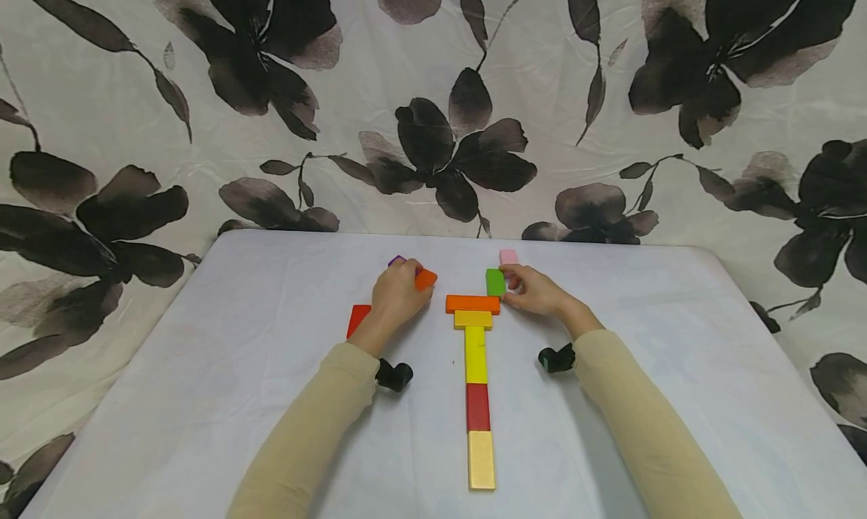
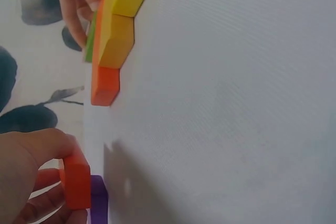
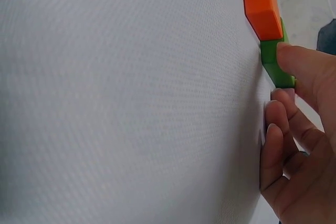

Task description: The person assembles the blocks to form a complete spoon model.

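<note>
My left hand [image 1: 401,292] grips an orange block [image 2: 77,182] between thumb and fingers. A purple block [image 2: 98,203] lies close beside it, mostly hidden by that hand in the head view. My right hand [image 1: 538,289] pinches a green block [image 1: 496,282], thumb at its near side. The green block stands at the right end of a crosswise orange block [image 1: 472,304]. Below that bar lie a short yellow-orange block [image 1: 473,320], a yellow block [image 1: 476,355], a red block [image 1: 477,408] and a pale yellow block [image 1: 482,460] in a column.
A pink block [image 1: 508,256] is just behind the green one. Another red block [image 1: 357,320] lies left of my left wrist, partly covered by it. The white table [image 1: 203,399] ends at a far edge before a floral cloth [image 1: 576,120].
</note>
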A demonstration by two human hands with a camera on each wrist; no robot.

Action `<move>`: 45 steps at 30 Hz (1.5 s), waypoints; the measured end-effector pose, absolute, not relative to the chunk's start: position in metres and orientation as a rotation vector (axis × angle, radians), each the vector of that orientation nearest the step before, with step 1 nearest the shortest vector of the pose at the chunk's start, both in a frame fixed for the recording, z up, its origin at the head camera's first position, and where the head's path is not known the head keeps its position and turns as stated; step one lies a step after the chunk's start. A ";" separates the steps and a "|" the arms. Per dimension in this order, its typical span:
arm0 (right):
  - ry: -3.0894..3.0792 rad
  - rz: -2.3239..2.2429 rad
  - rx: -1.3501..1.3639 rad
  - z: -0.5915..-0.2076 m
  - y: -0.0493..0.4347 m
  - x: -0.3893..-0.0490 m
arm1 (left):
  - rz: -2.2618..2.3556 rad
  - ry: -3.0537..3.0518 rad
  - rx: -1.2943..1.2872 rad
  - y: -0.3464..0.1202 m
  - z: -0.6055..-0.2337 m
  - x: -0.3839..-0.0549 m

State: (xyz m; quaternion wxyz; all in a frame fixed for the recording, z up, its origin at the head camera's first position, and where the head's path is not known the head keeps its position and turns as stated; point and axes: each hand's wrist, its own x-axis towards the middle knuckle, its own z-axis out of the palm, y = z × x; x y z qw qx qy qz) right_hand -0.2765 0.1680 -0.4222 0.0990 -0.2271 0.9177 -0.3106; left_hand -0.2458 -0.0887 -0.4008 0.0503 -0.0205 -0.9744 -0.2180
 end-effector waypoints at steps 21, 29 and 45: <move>2.726 -0.845 -0.599 -0.421 0.164 -0.276 | -0.704 -2.981 -0.002 -0.057 -0.397 -0.272; 2.733 -0.846 -0.605 -0.422 0.165 -0.277 | -0.765 -2.956 0.048 -0.046 -0.408 -0.276; 2.730 -0.853 -0.597 -0.422 0.165 -0.277 | -0.722 -2.976 0.104 -0.039 -0.419 -0.276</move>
